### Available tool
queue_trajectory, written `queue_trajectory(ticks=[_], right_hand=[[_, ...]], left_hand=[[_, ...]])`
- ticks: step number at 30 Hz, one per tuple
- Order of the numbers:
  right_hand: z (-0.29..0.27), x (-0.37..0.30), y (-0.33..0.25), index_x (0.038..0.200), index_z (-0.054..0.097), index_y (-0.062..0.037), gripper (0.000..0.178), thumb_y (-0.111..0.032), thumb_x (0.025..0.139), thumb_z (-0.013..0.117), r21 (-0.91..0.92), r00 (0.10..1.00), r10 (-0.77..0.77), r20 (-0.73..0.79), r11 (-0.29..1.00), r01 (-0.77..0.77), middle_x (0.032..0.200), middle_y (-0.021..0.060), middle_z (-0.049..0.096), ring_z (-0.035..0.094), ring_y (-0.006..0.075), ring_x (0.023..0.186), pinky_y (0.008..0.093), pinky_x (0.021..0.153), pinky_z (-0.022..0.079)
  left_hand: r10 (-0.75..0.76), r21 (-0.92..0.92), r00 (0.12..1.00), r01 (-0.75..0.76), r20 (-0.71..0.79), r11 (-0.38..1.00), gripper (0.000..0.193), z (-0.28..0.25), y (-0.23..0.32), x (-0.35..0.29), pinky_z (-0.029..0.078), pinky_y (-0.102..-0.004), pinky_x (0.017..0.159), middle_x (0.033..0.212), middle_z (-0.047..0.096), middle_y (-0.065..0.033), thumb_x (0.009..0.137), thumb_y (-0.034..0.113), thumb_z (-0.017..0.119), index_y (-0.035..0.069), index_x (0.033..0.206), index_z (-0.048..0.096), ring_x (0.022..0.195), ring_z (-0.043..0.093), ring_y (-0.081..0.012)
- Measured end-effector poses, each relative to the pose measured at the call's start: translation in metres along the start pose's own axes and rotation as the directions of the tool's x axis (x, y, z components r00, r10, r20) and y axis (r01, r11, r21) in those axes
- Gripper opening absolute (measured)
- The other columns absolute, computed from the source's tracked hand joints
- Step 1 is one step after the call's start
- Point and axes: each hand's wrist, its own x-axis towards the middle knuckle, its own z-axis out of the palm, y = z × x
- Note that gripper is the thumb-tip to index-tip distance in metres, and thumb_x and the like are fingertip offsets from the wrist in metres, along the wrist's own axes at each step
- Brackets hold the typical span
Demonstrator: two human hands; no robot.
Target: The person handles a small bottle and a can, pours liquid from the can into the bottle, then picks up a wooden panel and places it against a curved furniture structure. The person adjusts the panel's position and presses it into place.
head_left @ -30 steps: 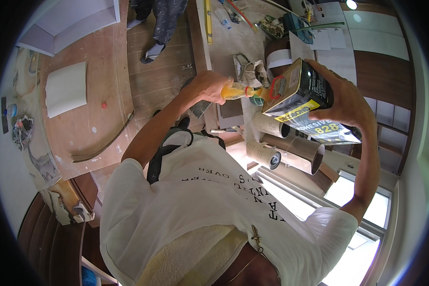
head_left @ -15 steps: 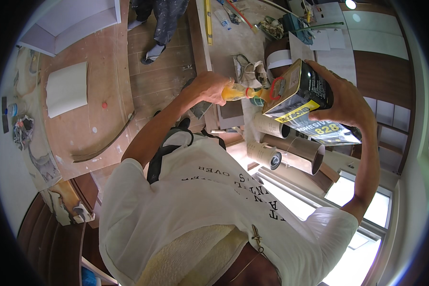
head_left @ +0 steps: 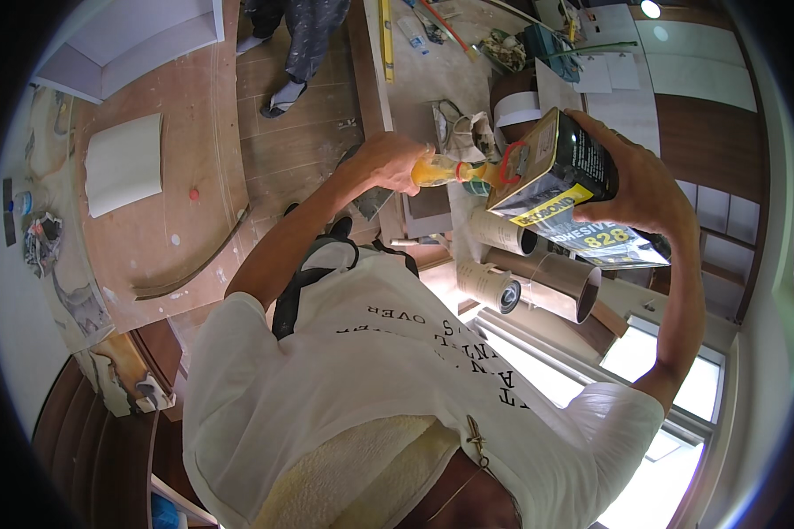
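Note:
My left hand [head_left: 392,164] is closed round a clear plastic bottle [head_left: 435,171] with amber-yellow contents and a red ring at its neck. The bottle lies nearly sideways in the picture, its mouth toward the can. My right hand [head_left: 633,187] grips a rectangular metal adhesive can [head_left: 566,217], black with a yellow band and a blue-white label. The can is tilted, its top toward the bottle. A red ring [head_left: 511,164] marks the opening of the can. Amber liquid shows between that opening and the bottle neck; I cannot tell whether the two touch.
Rolls of sheet material [head_left: 551,286] stand below the can. A cloth bag [head_left: 464,132] and a yellow spirit level [head_left: 386,40] lie on the worktop beyond. On the left, a wooden board [head_left: 185,238] carries a white sheet [head_left: 125,165]. Another person's legs [head_left: 311,44] show at the top.

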Motion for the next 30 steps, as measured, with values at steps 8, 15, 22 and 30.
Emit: queue_trajectory(ticks=[8,15,22,30], right_hand=[[-0.0022,0.0012,-0.0035,0.154,0.037,-0.0238,0.116,-0.027,0.051,0.089,0.003,1.0,-0.005,0.006,1.0,0.005,0.116,0.0179,0.07,0.067,0.0375,0.105,0.0435,0.096,0.052],[-0.0032,0.0026,-0.0035,0.154,0.037,-0.0245,0.116,-0.027,0.051,0.089,-0.012,1.0,0.008,0.014,1.0,-0.008,0.113,0.0184,0.07,0.068,0.0375,0.102,0.0437,0.095,0.052],[-0.0022,0.0042,-0.001,0.154,0.037,-0.0249,0.117,-0.028,0.05,0.089,-0.018,1.0,0.004,0.015,1.0,-0.004,0.111,0.0184,0.07,0.068,0.0371,0.1,0.0434,0.094,0.053],[-0.0028,0.0032,-0.0017,0.154,0.038,-0.0245,0.116,-0.027,0.05,0.089,-0.018,1.0,0.011,0.017,1.0,-0.011,0.114,0.0183,0.07,0.068,0.0372,0.102,0.0434,0.095,0.052]], left_hand=[[-0.012,-0.012,1.0,0.012,-0.006,1.0,0.056,-0.0018,-0.0003,-0.0013,0.056,-0.0466,0.074,0.088,0.071,-0.0162,0.062,0.029,0.082,0.007,0.11,0.064,0.082,0.07,-0.0366],[-0.004,-0.027,1.0,0.003,-0.02,1.0,0.055,-0.0031,-0.0002,-0.0019,0.056,-0.0468,0.073,0.085,0.071,-0.0156,0.062,0.028,0.082,0.007,0.109,0.064,0.081,0.07,-0.0366],[-0.002,-0.016,1.0,0.002,-0.02,1.0,0.054,-0.0022,-0.0003,-0.0009,0.056,-0.0464,0.073,0.085,0.071,-0.0153,0.062,0.028,0.082,0.007,0.108,0.064,0.08,0.07,-0.0362],[0.0,-0.018,1.0,0.0,-0.011,1.0,0.055,-0.0004,-0.0012,0.0004,0.056,-0.0462,0.074,0.087,0.071,-0.0156,0.063,0.029,0.082,0.007,0.11,0.064,0.082,0.07,-0.0361]])
